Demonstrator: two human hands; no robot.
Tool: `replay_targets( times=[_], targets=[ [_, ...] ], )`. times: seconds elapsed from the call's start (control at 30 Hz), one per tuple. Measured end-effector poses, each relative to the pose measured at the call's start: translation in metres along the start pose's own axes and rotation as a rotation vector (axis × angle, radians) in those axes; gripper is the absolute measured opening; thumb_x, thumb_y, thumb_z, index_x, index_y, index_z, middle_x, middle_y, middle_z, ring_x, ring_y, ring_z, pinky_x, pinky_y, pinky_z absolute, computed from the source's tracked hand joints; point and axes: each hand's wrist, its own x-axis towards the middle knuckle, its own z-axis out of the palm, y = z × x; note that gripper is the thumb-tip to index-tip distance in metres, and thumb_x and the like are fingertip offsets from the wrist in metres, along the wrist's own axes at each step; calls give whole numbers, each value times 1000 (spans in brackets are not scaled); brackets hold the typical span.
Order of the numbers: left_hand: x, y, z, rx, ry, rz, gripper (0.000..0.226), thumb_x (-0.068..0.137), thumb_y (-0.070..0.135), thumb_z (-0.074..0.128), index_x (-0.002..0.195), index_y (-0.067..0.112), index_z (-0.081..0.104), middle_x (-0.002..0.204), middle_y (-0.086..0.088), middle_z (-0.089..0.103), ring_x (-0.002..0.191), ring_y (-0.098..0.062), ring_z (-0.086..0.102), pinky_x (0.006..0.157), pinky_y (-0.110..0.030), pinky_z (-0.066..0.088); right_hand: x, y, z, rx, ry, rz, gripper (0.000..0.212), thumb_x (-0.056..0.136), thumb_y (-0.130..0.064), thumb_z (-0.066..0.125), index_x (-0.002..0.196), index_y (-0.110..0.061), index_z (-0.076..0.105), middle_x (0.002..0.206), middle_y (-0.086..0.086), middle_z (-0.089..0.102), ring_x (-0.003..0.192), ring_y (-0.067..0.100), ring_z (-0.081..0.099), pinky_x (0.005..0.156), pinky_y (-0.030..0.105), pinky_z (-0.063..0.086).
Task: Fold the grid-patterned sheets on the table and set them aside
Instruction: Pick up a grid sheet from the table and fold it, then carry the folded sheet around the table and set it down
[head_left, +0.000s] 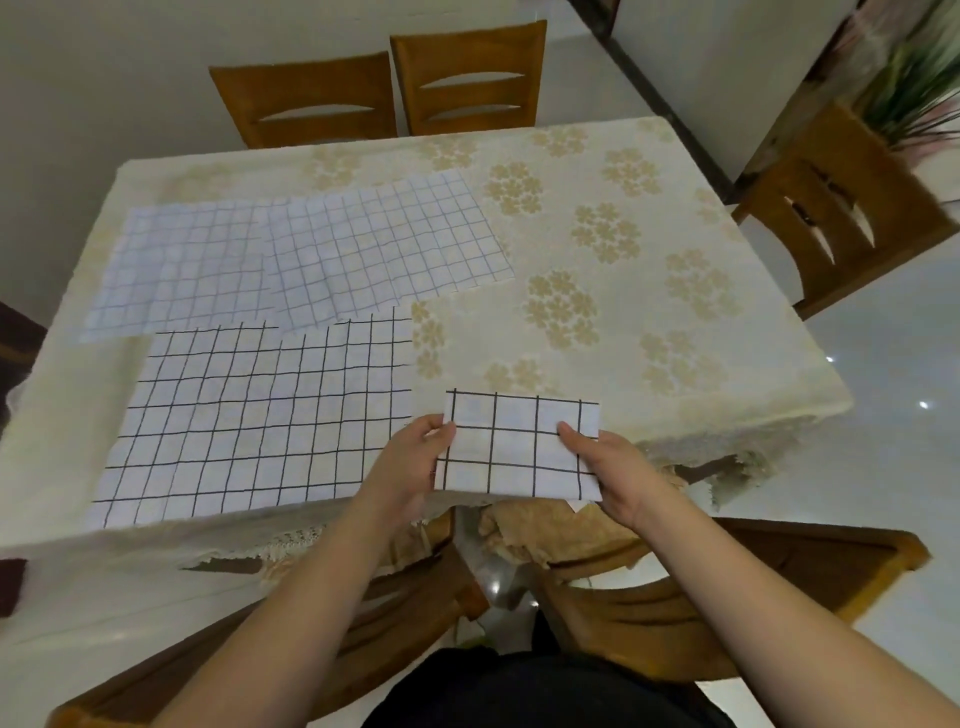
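Just below the centre of the frame, a folded grid-patterned sheet (519, 447), white with bold black lines, is held at the near edge of the table (649, 322). The left hand (410, 462) grips its left edge, thumb on top and fingers curled beneath. The right hand (605, 462) pinches its right side the same way, thumb lying across the top face. The sheet's lower part overhangs the table edge.

To the left of it, in the lower left of the frame, an unfolded black-lined sheet (260, 415) lies flat on the floral tablecloth (597, 244), its right edge just beside the left hand. Above that, in the upper left, two paler sheets with thin grey-blue lines lie spread: a left pale sheet (176, 265) and a right pale sheet (384, 244) that overlaps it along the middle and sits slightly rotated. The right half of the tablecloth carries only its beige flower print.

Two wooden chairs (389, 93) stand at the far side, at the top of the frame. Another wooden chair (841, 208) stands at the right, with a potted plant (914, 88) behind it in the upper right corner. A near chair (675, 597) sits below the hands, partly hidden by both forearms.
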Motion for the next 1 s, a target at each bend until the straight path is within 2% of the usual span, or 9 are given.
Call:
replay_targets(
  times=[0.1,0.17,0.3,0.37,0.5,0.63,0.8,0.9,1.0],
  targets=[
    [-3,-3,7,-18,-66,-42,23,100,15,50,123,16,51,100,8,62,90,-5,59,85,-26,45,-15,0,-8,27,25,-32,27,92,-22,64,113,-5,64,103,14,74,97,29,71,87,42,57],
    [-7,-3,14,-38,-112,-78,9,99,11,51,106,12,56,93,3,70,85,-9,66,75,-28,54,-25,1,-14,45,72,-75,22,93,-20,63,111,-7,65,101,13,75,94,28,72,77,38,60],
    [-4,-6,27,55,-185,-72,20,99,12,51,113,5,63,91,-5,76,81,-17,72,69,-34,59,-44,6,-30,51,146,-167,30,94,-19,61,121,-5,62,111,17,71,102,32,69,89,50,55],
    [-3,-9,37,134,-193,-49,22,100,17,51,115,7,63,88,-3,76,77,-16,73,67,-33,58,-52,8,-39,53,201,-169,27,96,-21,58,117,-5,64,107,15,73,98,30,71,86,46,57],
    [-9,-12,66,184,-153,-8,20,101,25,50,104,15,67,88,-3,76,78,-18,73,69,-36,59,-69,10,-58,74,284,-162,22,99,-28,53,107,-12,67,100,9,75,92,25,72,74,35,58],
    [-17,-17,88,409,-96,158,22,99,29,50,96,20,70,97,-3,74,91,-22,70,86,-47,56,-87,14,-79,-34,319,-232,24,100,-26,51,114,-12,64,103,9,73,89,22,72,70,31,58],
    [-31,-27,123,652,-85,308,26,100,36,46,109,21,65,107,2,69,96,-16,64,88,-40,53,-115,20,-110,-43,386,-326,14,100,-21,52,109,-22,63,98,4,74,81,18,73,65,31,60],
    [-44,-41,159,611,-124,328,22,100,35,46,100,24,66,100,4,70,90,-9,65,80,-27,53,-132,26,-142,-55,503,-324,18,99,-32,50,101,-23,66,95,4,74,85,22,72,79,45,60],
    [-66,-59,203,573,-147,371,21,100,29,48,94,21,66,91,5,71,82,-6,66,67,-20,49,-154,34,-179,25,603,-330,28,100,-35,47,97,-19,69,91,5,74,82,19,71,74,37,60]
  ],
)
